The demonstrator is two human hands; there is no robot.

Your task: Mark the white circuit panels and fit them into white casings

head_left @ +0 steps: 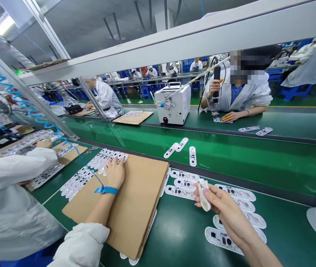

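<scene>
My left hand (115, 171) lies palm down on a brown cardboard sheet (135, 207), its fingertips on a fanned row of white oblong circuit parts (106, 160) at the sheet's far corner. A blue wrist strap (106, 190) with a coiled blue cord circles that wrist. My right hand (216, 202) pinches one white oblong part (204, 194) upright above the green table. Several more white parts (237, 193) lie flat around and under that hand.
A green conveyor belt (258, 155) carries three loose white parts (180, 148). Across it, a person in white presses a black tool (217, 83) onto a part beside a white machine box (172, 104). A co-worker's white sleeve (15, 167) is at my left, with more rows of parts (75, 181).
</scene>
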